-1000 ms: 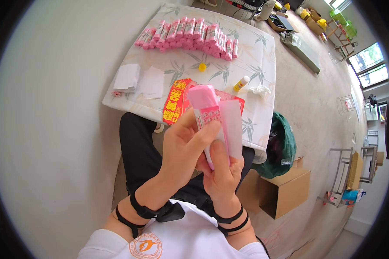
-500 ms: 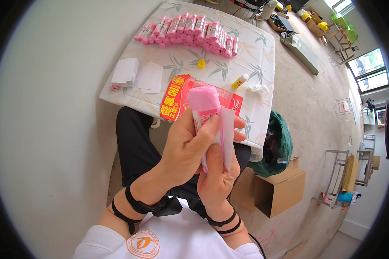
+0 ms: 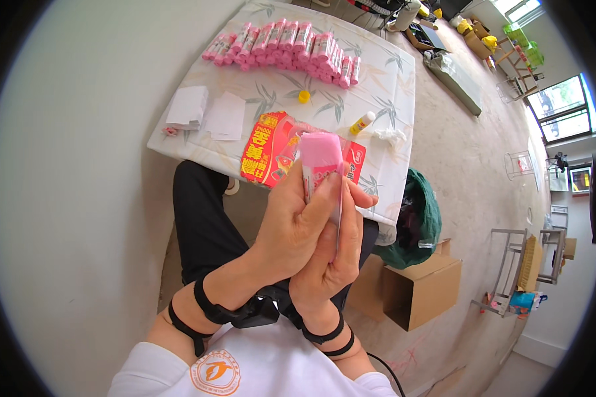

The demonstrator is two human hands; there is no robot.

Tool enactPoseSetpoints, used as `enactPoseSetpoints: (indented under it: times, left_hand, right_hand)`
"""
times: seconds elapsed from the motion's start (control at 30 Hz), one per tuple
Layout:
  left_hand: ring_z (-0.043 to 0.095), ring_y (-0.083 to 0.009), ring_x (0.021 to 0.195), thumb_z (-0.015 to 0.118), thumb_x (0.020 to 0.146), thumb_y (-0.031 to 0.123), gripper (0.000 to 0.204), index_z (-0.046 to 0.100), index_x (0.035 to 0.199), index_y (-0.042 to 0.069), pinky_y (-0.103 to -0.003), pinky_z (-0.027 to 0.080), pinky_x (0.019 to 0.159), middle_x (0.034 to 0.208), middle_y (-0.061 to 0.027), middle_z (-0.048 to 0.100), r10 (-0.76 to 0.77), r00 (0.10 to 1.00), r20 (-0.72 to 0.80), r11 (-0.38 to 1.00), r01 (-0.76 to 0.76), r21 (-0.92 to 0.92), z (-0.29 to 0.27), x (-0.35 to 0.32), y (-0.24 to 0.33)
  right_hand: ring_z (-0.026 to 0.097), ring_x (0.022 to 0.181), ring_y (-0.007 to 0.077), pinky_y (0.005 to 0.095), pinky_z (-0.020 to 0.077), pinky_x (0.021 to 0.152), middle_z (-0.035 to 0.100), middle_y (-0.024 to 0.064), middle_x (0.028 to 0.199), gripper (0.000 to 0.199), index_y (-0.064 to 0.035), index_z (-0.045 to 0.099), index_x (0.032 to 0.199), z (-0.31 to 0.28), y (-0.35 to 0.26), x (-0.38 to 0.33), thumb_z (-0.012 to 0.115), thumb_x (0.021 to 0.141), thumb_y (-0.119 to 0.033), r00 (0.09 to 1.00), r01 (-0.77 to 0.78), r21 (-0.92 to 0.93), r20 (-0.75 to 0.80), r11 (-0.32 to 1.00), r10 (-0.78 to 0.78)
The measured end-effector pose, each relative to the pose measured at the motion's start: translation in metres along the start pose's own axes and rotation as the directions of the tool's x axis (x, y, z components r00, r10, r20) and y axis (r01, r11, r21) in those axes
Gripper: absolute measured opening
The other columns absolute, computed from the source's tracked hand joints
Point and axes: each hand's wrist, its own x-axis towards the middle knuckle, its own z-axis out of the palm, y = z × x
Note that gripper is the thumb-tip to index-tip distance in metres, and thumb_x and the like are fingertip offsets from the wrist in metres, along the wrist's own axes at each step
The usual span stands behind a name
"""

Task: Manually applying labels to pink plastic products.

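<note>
A pink roll of plastic bags (image 3: 321,147) is held upright between my two hands over the near edge of the table. My left hand (image 3: 286,221) is closed around its left side, thumb across the printed paper label (image 3: 321,177). On the right, the fingers of my right hand (image 3: 331,261) press along the roll and the label's edge; they hide its lower part. Just beyond lies a flat red and yellow printed package (image 3: 265,149). A glue stick (image 3: 362,124) lies to its right, and a small yellow cap (image 3: 304,96) sits farther back.
Many similar pink rolls (image 3: 291,40) are heaped at the table's far side. White paper slips (image 3: 226,114) lie in stacks at the left, and crumpled tissue (image 3: 392,135) at the right. Beside the table (image 3: 387,178) stand a green bag (image 3: 430,221) and an open cardboard box (image 3: 437,291).
The label's white flap stuck out to the right of the roll; now it lies against the roll's side, under my right fingers. My right hand has shifted up and closed in.
</note>
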Motion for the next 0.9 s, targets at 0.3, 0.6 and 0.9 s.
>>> enactPoseSetpoints:
  times: [0.3,0.6,0.9]
  left_hand:
    - [0.065,-0.0216,0.092,0.034,0.101,0.021,0.027,0.042,0.114,-0.001,-0.029,0.048,0.085,0.089,-0.0128,0.065,-0.022,0.993,0.119,0.999,0.026,-0.036,-0.003,-0.003,0.010]
    - [0.065,-0.0206,0.088,0.035,0.101,0.022,0.027,0.043,0.112,-0.001,-0.028,0.048,0.081,0.086,-0.0111,0.065,-0.008,0.989,0.145,1.000,0.011,-0.023,0.002,-0.005,0.015]
    - [0.064,-0.0185,0.088,0.034,0.102,0.022,0.028,0.041,0.115,-0.002,-0.028,0.047,0.083,0.089,-0.0108,0.063,-0.009,0.971,0.237,0.980,0.055,-0.191,0.002,-0.006,0.016]
  right_hand:
    - [0.058,0.103,0.0370,0.0381,0.0466,0.089,0.054,0.0270,0.117,0.039,0.0135,0.050,0.121,-0.009,-0.005,0.007,0.053,0.084,0.004,0.967,0.247,-0.206,0.114,0.947,-0.228]
    - [0.058,0.104,0.0395,0.0390,0.0460,0.089,0.055,0.0294,0.117,0.041,0.0127,0.051,0.120,-0.016,-0.009,0.011,0.055,0.080,0.004,0.962,0.263,-0.192,0.121,0.945,-0.243]
    - [0.057,0.104,0.0424,0.0446,0.0447,0.091,0.054,0.0301,0.116,0.041,0.0170,0.048,0.121,-0.022,-0.009,0.014,0.045,0.084,-0.001,0.918,0.387,-0.282,0.209,0.878,-0.337]
